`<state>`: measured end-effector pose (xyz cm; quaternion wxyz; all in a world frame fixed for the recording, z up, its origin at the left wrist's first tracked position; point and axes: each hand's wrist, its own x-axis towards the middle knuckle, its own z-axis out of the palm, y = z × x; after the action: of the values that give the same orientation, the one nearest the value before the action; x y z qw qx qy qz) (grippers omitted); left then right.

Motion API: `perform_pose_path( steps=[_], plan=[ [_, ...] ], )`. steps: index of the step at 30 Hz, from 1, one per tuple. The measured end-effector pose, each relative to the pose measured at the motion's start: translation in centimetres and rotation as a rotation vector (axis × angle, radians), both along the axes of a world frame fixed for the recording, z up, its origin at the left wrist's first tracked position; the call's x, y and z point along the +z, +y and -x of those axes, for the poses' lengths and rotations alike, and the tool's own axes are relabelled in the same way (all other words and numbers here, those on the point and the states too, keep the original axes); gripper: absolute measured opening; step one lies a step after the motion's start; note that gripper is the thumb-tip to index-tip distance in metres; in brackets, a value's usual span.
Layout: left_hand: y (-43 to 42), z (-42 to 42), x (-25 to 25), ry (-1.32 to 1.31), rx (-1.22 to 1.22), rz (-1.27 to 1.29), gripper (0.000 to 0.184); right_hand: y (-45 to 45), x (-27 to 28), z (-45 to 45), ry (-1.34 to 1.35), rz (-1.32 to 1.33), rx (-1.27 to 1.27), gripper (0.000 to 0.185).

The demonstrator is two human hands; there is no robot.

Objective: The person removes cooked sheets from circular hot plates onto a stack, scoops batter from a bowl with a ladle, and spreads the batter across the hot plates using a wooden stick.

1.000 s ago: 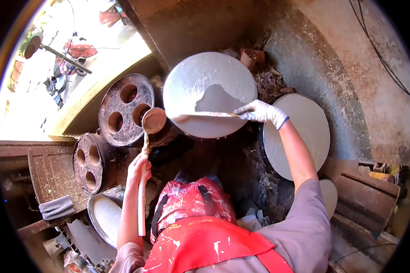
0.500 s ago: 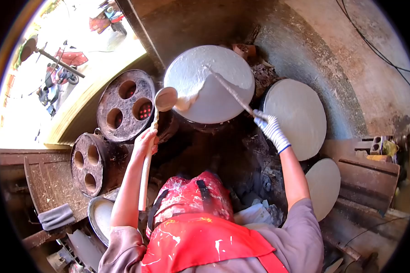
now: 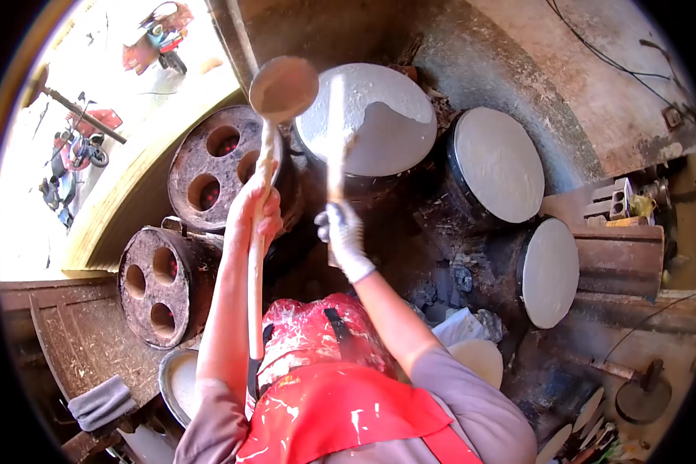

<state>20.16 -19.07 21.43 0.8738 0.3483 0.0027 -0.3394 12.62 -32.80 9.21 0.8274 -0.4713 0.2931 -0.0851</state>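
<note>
My bare left hand is closed round the long pale handle of a ladle. Its round bowl is raised between the holed stove and the middle round griddle. A white batter-like layer lies on that griddle, thicker toward the back, with a smooth grey-white area in front. My right hand, in a white striped glove, grips a wooden stick that points up in front of the griddle's left part. The stick is smeared by motion, and its tip is hard to make out.
To the right stand two more white-topped griddles, an upper one and a lower one. On the left are two round stoves with three holes each, with red glow inside. A grey cloth lies lower left.
My right hand has drawn back leftward, bringing the stick off the griddle and more upright. The ladle has risen toward the camera. My view has shifted slightly.
</note>
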Motion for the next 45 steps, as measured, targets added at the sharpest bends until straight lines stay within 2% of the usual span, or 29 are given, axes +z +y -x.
perform_pose_path(
  steps=[2, 5, 9, 11, 16, 19, 22, 24, 26, 28, 35, 39, 41, 42, 44, 45],
  plan=[
    [1.3, 1.5, 0.0, 0.055, -0.004, -0.065, 0.05, 3.0, -3.3, -2.9, 0.115, -0.211, -0.019, 0.021],
    [3.1, 3.2, -1.5, 0.147, -0.008, -0.132, 0.049, 3.9, -4.3, -2.3, 0.212, -0.254, -0.043, 0.024],
    [4.9, 4.3, -3.7, 0.227, -0.017, -0.126, 0.048, 1.3, -3.5, 4.1, 0.272, -0.267, -0.083, 0.037],
    [5.6, 4.5, -4.6, 0.237, -0.039, -0.143, 0.046, -1.0, -3.3, 6.6, 0.253, -0.369, -0.051, 0.042],
    [5.3, 4.7, -5.5, 0.266, -0.085, -0.164, 0.043, -9.0, -1.2, 11.2, 0.349, -0.307, -0.004, 0.047],
    [4.1, 5.0, -5.4, 0.267, -0.083, -0.166, 0.043, -10.4, 0.2, 10.3, 0.3, -0.017, -0.086, 0.039],
    [2.6, 5.2, -5.0, 0.292, -0.066, -0.184, 0.043, -6.2, 0.5, 7.8, 0.332, 0.132, 0.215, 0.038],
    [1.5, 4.9, -4.8, 0.307, -0.059, -0.139, 0.043, -6.9, -1.4, 7.9, 0.397, 0.022, 0.256, 0.04],
    [0.8, 5.1, -4.3, 0.323, -0.036, -0.177, 0.043, -10.4, -1.3, 9.2, 0.39, 0.02, 0.28, 0.042],
    [0.0, 4.8, -4.3, 0.307, -0.018, -0.166, 0.044, -14.6, -1.1, 10.1, 0.47, 0.1, 0.275, 0.042],
    [-3.9, 5.8, -4.4, 0.346, 0.031, -0.068, 0.045, -26.3, 0.0, 8.1, 0.485, 0.246, 0.327, 0.044],
    [-6.6, 6.6, -3.7, 0.418, 0.094, -0.064, 0.041, -28.1, 0.0, 7.1, 0.432, 0.335, 0.289, 0.04],
    [-7.5, 6.5, -4.2, 0.42, 0.095, -0.028, 0.041, -26.0, 0.0, 8.3, 0.429, 0.364, 0.565, 0.041],
    [-7.8, 6.7, -4.3, 0.431, 0.092, 0.002, 0.041, -26.4, -0.3, 8.5, 0.446, 0.379, 0.582, 0.041],
    [-8.6, 6.9, -4.1, 0.437, 0.101, -0.009, 0.042, -30.1, -0.7, 7.4, 0.524, 0.43, 0.448, 0.041],
    [-8.9, 7.2, -4.0, 0.443, 0.108, -0.029, 0.042, -31.7, -1.0, 6.8, 0.433, 0.493, 0.382, 0.043]
  ],
)
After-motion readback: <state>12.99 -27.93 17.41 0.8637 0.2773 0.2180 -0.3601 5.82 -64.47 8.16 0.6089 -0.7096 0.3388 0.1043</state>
